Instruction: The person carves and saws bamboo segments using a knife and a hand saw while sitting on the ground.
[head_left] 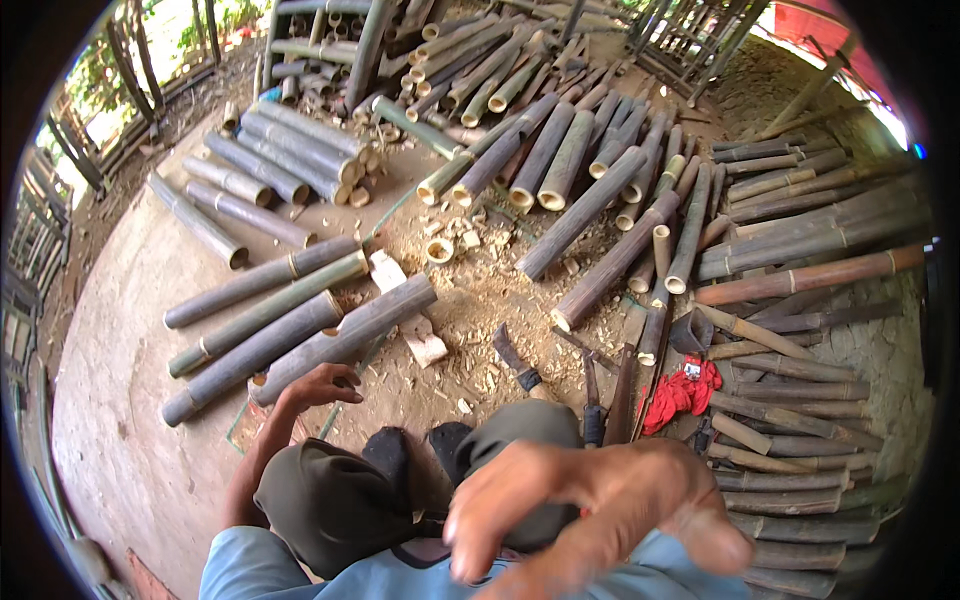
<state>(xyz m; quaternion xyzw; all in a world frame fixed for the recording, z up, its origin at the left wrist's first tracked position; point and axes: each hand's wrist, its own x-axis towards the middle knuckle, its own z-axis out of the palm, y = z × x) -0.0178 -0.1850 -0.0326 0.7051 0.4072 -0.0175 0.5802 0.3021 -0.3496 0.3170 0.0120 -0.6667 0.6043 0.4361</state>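
Observation:
My left hand (325, 386) hangs with loosely bent fingers next to the near end of a bamboo tube (370, 320). Nothing shows in it. That tube has a notch cut in its side and rests across a pale wooden block (424, 342). My right hand (610, 505) is raised large and close over my right knee, blurred at the fingertips. Its fingers are apart and hold nothing I can see. Beyond it, a machete (512, 352) lies among shavings, its handle pointing toward me. A second knife with a dark handle (594, 424) lies right of my knee.
Three more bamboo tubes (270, 325) lie left of the notched one. Stacks of cut bamboo (500, 65) fill the back, and more poles (800, 390) line the right. A crumpled red cloth (682, 398) lies near the knives. A cut bamboo ring (439, 250) sits among chips.

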